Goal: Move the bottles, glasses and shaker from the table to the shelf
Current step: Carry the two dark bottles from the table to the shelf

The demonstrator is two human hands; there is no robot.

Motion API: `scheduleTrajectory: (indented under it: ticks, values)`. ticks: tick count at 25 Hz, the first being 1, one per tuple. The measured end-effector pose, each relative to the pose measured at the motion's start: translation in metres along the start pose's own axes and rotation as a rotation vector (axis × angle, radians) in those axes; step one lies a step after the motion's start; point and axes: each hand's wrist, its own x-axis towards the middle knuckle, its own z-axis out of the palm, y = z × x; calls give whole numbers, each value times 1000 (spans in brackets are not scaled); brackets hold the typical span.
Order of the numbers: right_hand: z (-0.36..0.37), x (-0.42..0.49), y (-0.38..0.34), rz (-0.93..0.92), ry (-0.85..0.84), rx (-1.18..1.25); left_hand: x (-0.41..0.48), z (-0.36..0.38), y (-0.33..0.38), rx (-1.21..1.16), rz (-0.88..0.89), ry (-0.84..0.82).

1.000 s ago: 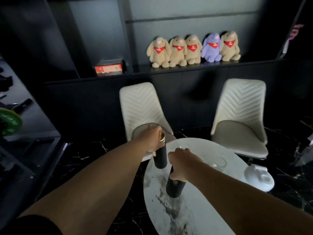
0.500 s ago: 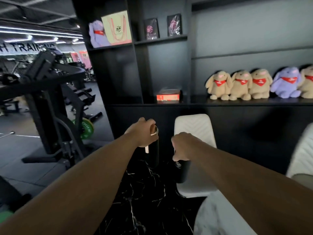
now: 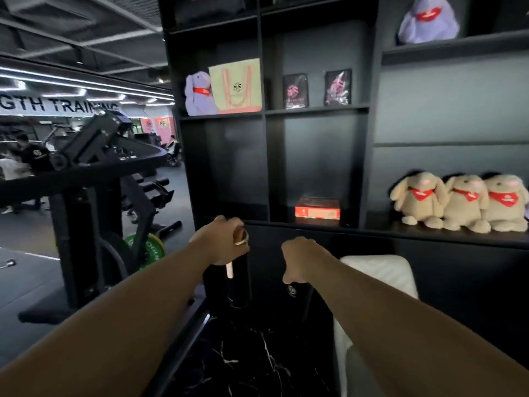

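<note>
Two black bottles are carried toward the shelf [image 3: 315, 224], none placed yet. L hand [image 3: 220, 242] is wrapped round the gold-capped bottle [image 3: 239, 282] at its neck; R hand [image 3: 300, 260] is closed on the 2nd bottle [image 3: 297, 296] from above. Both are smooth dark cylinders, matte; shelf is flat black. Glasses, shaker & table aren't seen; judged approx. early stage.

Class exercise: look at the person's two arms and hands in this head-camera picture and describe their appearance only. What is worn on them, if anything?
Both forearms are bare down to the bottom edge of the picture; no sleeve shows on either. The left hand and the right hand wear no gloves. No watch, bracelet or strap shows at either wrist, and no ring can be made out, though the picture is slightly blurred.
</note>
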Motion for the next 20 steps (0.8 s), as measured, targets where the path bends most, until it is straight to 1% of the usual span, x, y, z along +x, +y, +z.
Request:
scheduleTrajectory:
  ticks: [6,10,13,17,20]
  values:
    - [-28,122,-25,-34,76,-23,104,-5,-76,20,-26,20]
    - [-26,218,-32,-126,152,-35,180,21,-116,99,-63,31]
    - [-27,306,-24,-157,195,13,254,44,-141,87,-95,50]
    - [-33,441,-7,-181,176,15,368,63,-176,35,-128,34]
    - [-38,532,5,-200,131,-14,447,69,-203,-11,-166,78]
